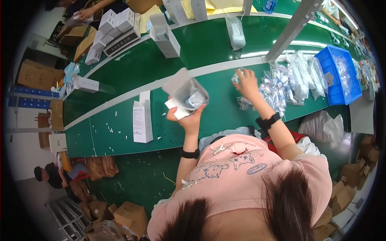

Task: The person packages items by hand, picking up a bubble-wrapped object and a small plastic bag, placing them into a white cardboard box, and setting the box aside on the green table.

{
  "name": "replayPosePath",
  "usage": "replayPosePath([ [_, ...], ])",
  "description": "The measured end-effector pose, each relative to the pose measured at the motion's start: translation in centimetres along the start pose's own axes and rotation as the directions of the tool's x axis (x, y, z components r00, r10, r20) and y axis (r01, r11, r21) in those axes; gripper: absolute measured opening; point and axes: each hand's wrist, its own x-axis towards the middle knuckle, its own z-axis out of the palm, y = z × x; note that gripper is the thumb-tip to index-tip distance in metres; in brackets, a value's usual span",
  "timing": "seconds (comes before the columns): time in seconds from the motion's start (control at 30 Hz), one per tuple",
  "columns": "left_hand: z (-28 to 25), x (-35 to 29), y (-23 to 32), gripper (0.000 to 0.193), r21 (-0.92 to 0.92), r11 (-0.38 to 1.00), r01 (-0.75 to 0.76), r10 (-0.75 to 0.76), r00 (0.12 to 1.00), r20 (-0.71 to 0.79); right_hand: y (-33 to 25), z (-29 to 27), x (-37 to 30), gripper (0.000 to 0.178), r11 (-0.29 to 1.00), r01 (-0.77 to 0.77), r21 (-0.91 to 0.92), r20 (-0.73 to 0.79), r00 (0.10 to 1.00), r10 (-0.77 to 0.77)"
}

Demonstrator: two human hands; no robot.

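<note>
My left hand [187,119] grips an open white carton [179,83] from below, tilted so its inside shows. A clear plastic-wrapped item [195,98] lies in that carton, and its flaps stand out. My right hand [247,83] is over the bench, with its fingertips closed on a small clear plastic bag [236,76]; its contents are too small to make out. A pile of small clear bags [275,90] lies beside my right forearm. Left of my left hand, another white carton [141,120] stands on the green bench with its top flap up.
A blue bin [331,74] holding clear bags stands at the right, beside long bubble-wrapped packs [299,76]. On the raised shelf are an open carton [165,38] and a wrapped pack [235,33]. A metal post [293,30] rises at the right. Across the bench, another person's hand [83,15] works near stacked boxes.
</note>
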Motion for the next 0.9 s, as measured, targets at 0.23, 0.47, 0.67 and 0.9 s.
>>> replayPosePath([
  [0.23,-0.4,-0.5,-1.7,0.075,0.354,0.926,0.134,-0.232,0.94,0.251,7.3,3.0,-0.6,0.047,0.969,-0.213,0.122,0.314,0.935,0.166],
  [0.47,-1.0,1.7,1.2,0.038,0.458,0.888,0.029,-0.188,0.934,0.305,-5.5,-5.2,2.2,0.042,0.183,-0.031,0.983,-0.006,0.98,0.197],
  [0.67,-0.6,4.0,2.5,0.018,0.493,0.772,0.401,-0.501,0.861,0.084,-9.5,-4.6,1.8,0.032,0.385,0.265,0.884,-0.196,0.958,-0.209],
  [0.9,-2.2,4.3,-1.4,0.019,0.328,0.842,0.428,-0.463,0.886,0.031,-10.8,-4.8,2.4,0.028,0.632,0.697,0.338,-0.072,0.689,-0.721],
])
